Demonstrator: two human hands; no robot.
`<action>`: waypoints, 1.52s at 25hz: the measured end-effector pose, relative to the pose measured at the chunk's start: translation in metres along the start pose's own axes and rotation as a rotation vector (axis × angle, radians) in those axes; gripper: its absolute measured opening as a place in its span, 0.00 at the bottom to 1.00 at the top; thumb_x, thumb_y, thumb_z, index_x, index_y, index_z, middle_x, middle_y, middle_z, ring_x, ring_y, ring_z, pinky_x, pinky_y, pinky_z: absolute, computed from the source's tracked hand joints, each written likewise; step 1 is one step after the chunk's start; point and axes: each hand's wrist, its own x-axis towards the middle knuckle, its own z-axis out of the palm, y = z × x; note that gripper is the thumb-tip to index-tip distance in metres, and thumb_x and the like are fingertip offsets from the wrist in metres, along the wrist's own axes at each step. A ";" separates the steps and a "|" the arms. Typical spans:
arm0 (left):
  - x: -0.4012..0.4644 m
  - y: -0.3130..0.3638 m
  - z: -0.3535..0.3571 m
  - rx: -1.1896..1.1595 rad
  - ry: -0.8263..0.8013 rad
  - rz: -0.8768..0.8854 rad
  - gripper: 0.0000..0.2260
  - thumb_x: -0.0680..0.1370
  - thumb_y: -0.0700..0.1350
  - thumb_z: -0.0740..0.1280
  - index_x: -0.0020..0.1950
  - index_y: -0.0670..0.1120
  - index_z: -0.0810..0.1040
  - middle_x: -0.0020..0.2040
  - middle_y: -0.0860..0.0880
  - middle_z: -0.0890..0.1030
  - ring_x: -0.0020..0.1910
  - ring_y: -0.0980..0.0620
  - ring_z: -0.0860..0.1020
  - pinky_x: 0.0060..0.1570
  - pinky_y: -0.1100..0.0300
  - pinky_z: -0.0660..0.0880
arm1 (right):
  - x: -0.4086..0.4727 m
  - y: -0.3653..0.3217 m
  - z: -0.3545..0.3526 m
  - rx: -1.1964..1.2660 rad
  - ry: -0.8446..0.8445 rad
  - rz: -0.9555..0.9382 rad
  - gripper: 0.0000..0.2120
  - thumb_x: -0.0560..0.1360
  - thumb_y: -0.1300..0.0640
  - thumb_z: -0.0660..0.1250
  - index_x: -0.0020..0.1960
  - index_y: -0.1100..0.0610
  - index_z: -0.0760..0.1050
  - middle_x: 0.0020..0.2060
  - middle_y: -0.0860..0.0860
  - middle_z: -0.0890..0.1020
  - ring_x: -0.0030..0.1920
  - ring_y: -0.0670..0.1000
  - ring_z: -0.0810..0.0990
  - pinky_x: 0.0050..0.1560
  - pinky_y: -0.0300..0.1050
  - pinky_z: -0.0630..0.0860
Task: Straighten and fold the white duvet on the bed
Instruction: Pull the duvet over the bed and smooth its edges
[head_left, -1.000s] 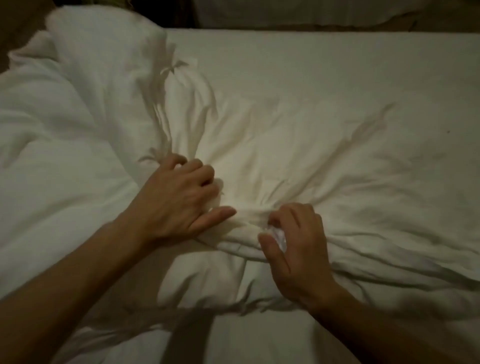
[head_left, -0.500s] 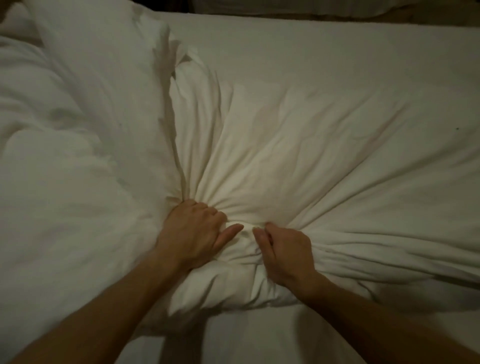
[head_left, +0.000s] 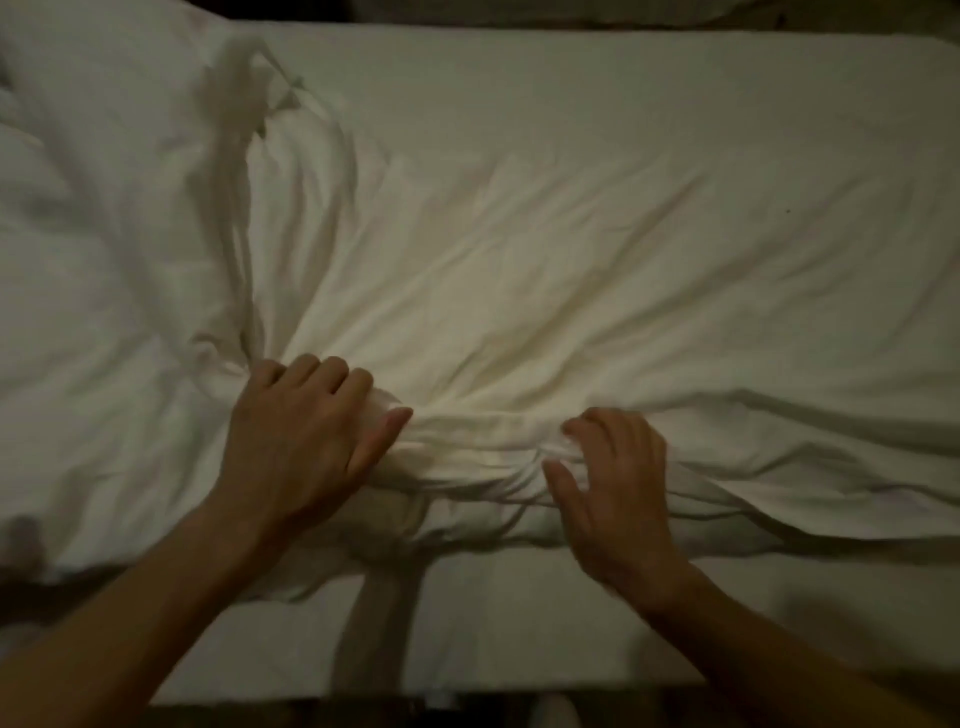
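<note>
Duvet (head_left: 519, 270) lies rumpled across your bed (head_left: 519, 634), bunched high toward the left and spreading flatter to the right, with creases fanning out from the near edge where you hold it. Your left hand (head_left: 301, 441) is clenched on a gathered ridge of the fabric, fingers curled over the top and thumb pressed along its near side. Your right hand (head_left: 613, 488), a short way along the same ridge, has its fingers bent and partly spread, fingertips (head_left: 576, 428) pinching a small fold of the cloth. Bare sheet shows below the edge.
</note>
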 end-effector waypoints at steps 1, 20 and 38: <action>0.004 0.023 0.006 0.011 0.005 0.088 0.29 0.82 0.62 0.45 0.41 0.45 0.77 0.38 0.44 0.77 0.38 0.42 0.75 0.41 0.49 0.67 | -0.003 0.022 -0.006 -0.053 0.033 0.022 0.27 0.83 0.39 0.50 0.58 0.59 0.77 0.55 0.57 0.77 0.56 0.59 0.74 0.60 0.58 0.69; 0.051 -0.011 -0.021 -0.006 -0.145 0.141 0.33 0.81 0.65 0.37 0.44 0.50 0.77 0.39 0.52 0.77 0.38 0.50 0.74 0.49 0.50 0.71 | 0.023 -0.031 0.013 0.377 0.070 0.049 0.28 0.83 0.36 0.49 0.49 0.56 0.77 0.43 0.49 0.78 0.43 0.53 0.76 0.45 0.53 0.74; 0.193 -0.314 -0.026 0.083 -0.119 0.692 0.35 0.82 0.65 0.37 0.34 0.51 0.77 0.31 0.54 0.73 0.36 0.52 0.69 0.54 0.53 0.67 | 0.231 -0.315 0.118 0.448 -0.176 0.392 0.43 0.70 0.20 0.34 0.61 0.47 0.72 0.48 0.41 0.80 0.50 0.46 0.79 0.58 0.53 0.75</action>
